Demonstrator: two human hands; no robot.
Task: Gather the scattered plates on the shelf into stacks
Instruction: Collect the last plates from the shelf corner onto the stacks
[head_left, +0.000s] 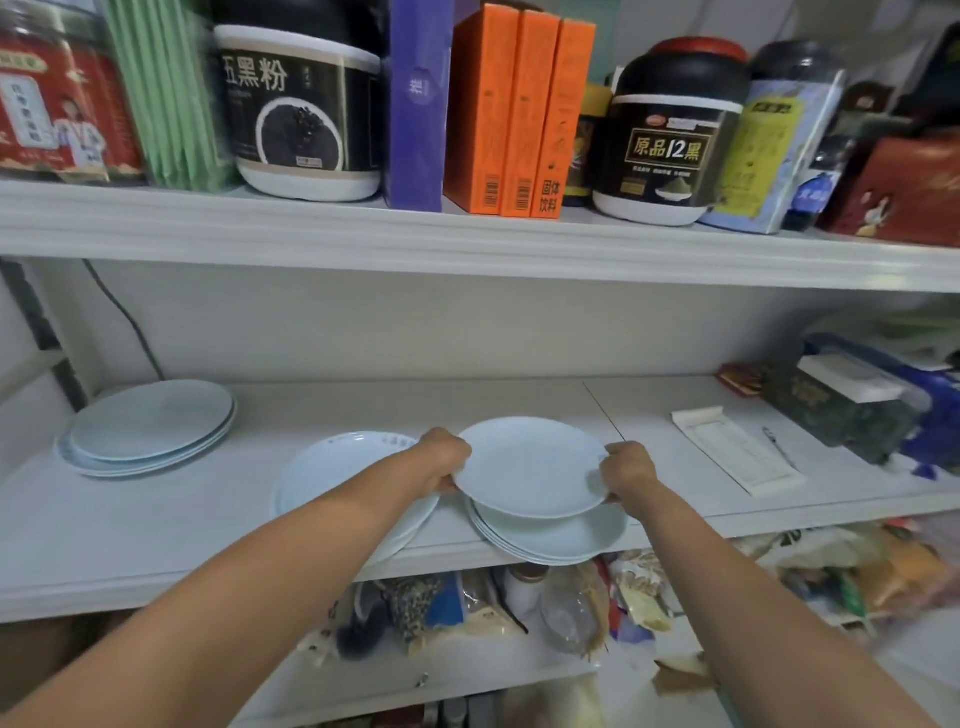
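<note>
Plate (530, 467) clamped at 9 and 3 o'clock by left hand (441, 460) and right hand (626, 470), over front stack (566, 540). Middle stack (337, 467) and far stack (150, 426) done toward 9 o'clock; seemingly last loose plate.

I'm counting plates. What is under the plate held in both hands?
Under the held plate sits a stack of plates at the shelf's front edge. The stack's middle is covered.

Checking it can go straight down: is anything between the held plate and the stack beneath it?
Nothing visible. The plate, gripped at its rim by the left hand and right hand, hangs directly over the stack of plates at the front edge of the shelf.
</note>
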